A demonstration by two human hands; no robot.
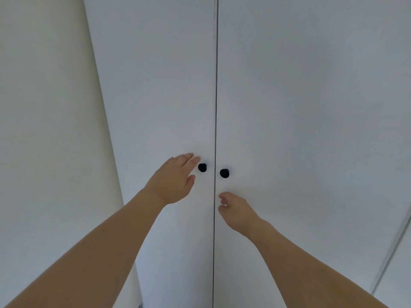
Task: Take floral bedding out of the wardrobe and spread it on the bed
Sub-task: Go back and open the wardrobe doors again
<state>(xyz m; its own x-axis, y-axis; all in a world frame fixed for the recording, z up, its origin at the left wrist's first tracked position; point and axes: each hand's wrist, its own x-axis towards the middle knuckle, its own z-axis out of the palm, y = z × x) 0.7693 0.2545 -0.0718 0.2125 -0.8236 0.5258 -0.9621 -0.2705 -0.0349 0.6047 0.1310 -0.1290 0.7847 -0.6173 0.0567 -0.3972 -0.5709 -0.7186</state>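
Note:
A white wardrobe fills the view, its left door (160, 90) and right door (300, 96) both closed, with a thin dark seam between them. Each door carries a small black knob: the left knob (202, 167) and the right knob (224, 173). My left hand (173, 178) is open, its fingertips just left of the left knob without gripping it. Below the right knob hovers my right hand (235, 210), fingers loosely curled and holding nothing. The floral bedding and the bed are out of sight.
A plain cream wall (44, 107) runs along the left of the wardrobe. At the lower right another white panel (398, 274) meets the wardrobe at a seam.

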